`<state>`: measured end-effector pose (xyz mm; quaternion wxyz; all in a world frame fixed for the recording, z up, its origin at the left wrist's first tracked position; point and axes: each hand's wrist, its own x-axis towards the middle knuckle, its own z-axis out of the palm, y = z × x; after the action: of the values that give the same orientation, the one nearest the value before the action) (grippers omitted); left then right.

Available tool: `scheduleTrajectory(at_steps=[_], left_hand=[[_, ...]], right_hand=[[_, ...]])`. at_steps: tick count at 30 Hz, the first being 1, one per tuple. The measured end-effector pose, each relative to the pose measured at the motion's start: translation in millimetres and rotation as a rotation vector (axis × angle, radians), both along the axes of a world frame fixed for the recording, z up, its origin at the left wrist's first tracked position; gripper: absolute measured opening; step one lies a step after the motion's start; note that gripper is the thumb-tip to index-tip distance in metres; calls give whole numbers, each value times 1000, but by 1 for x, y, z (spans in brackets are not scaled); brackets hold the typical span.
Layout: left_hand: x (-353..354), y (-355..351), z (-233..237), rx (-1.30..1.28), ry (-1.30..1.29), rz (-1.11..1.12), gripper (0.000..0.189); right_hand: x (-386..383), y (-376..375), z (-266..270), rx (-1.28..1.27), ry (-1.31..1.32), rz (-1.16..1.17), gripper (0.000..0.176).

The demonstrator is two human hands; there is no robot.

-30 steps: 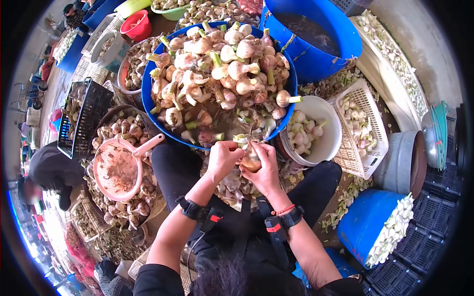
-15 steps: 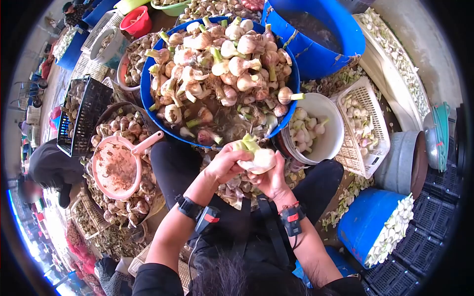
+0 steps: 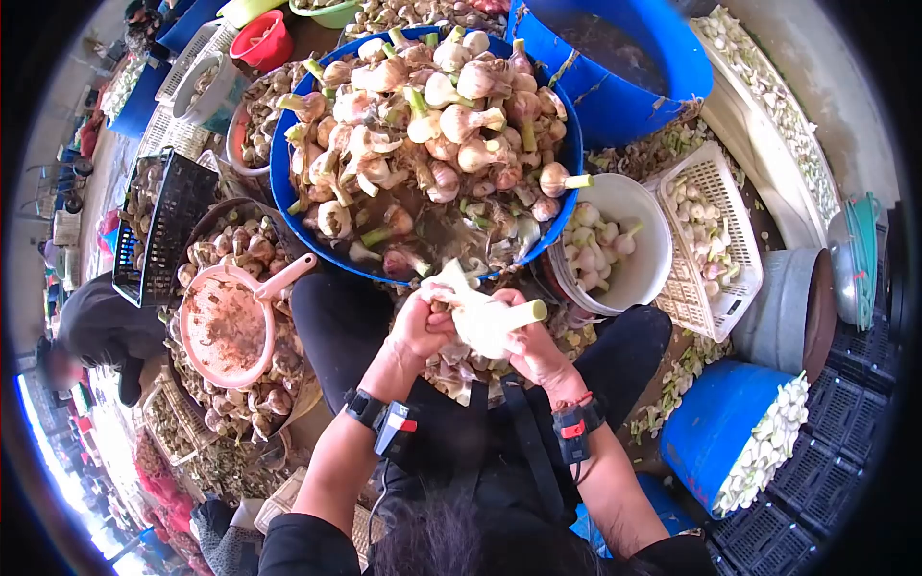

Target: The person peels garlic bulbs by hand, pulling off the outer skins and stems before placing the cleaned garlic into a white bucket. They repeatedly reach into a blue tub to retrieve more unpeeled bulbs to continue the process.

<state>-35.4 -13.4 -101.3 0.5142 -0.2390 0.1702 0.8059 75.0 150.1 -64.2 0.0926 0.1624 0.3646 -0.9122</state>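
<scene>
Two-handed, clamped a garlic bulb [image 3: 483, 324] between left hand [image 3: 419, 328] and right hand [image 3: 534, 348]; looked white, peeled, short-stalked.

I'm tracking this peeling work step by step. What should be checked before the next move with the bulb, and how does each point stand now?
1. Both hands on the garlic bulb: ok; left hand and right hand grip it.
2. Bulb fully peeled: cannot tell; loose skin sticks up at its top.
3. Stem removed: not ok; it juts out rightward.
4. Room in the white bucket: ok; partly filled.
5. Supply in the blue tub: ok; heaped.
</scene>
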Motion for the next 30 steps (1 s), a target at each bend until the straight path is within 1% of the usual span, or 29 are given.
scheduleTrajectory(at_steps=[1,2,3,4,5,6,7,8,9,10,11,13,14,15,17,18,19,21,22,23,25,26,27,28,29,30], left_hand=[[-4,0,-1,-82,63,9,15],[0,3,-3,-378,205,-37,7],[4,10,8,-379,204,-39,7],[8,17,31,-405,279,-87,2],[11,23,53,-432,357,-132,5],[14,26,69,-366,555,-164,13],[15,23,64,-370,552,-163,13],[16,21,52,-450,546,-141,14],[15,21,43,-524,542,-119,16],[17,20,37,-562,632,-149,15],[22,14,33,-694,871,-326,16],[26,1,38,-680,1067,-528,21],[25,-7,41,-594,1003,-613,24],[21,-14,41,-593,1002,-618,24],[14,-22,39,-630,1177,-844,22],[10,-21,44,-687,1288,-929,15],[4,-18,41,-687,1288,-925,15],[-13,-12,25,-862,1717,-563,16],[-27,-12,14,-1080,1877,-570,21],[-46,-14,3,-1307,2031,-569,26],[-72,-11,-11,-1516,1915,-1035,37],[-85,-9,-21,-1449,1758,-1255,42],[-97,-8,-34,-1370,1593,-1459,46],[-105,-7,-46,-1336,1542,-1448,47],[-107,-2,-51,-1335,1552,-1444,47],[-107,0,-53,-1340,1667,-1538,47]], right_hand=[[1,-2,2,-109,-31,-13,72],[3,-1,3,-153,-23,39,76],[3,-1,3,-154,-24,38,76],[4,-2,2,-140,-43,44,76],[3,-3,1,-126,-60,53,76],[-1,-6,-8,46,2,2,74],[0,-8,-14,98,-22,-73,58],[0,-8,-19,60,-52,-136,50],[-2,-5,-19,26,-80,-201,44],[-4,-1,-15,71,-85,-169,45],[-8,2,-16,72,-81,-171,45],[-13,5,-17,-112,-97,-482,50],[-17,15,-17,-80,-211,-551,51],[-20,25,-14,-130,-251,-575,48],[-18,44,-38,-129,-348,-622,43],[-19,48,-42,-320,-279,-627,45],[-18,52,-45,-318,-278,-624,45],[-17,57,-51,-559,-353,-921,49],[-12,64,-56,-628,-300,-1027,50],[-6,67,-57,-585,-321,-1048,41],[0,68,-59,-574,-344,-893,34],[1,62,-58,-629,-331,-747,29],[0,51,-51,-631,-349,-615,22],[-8,39,-38,-581,-451,-511,18],[-11,25,-34,-340,-536,-413,17],[-11,13,-28,-168,-518,-339,22]])
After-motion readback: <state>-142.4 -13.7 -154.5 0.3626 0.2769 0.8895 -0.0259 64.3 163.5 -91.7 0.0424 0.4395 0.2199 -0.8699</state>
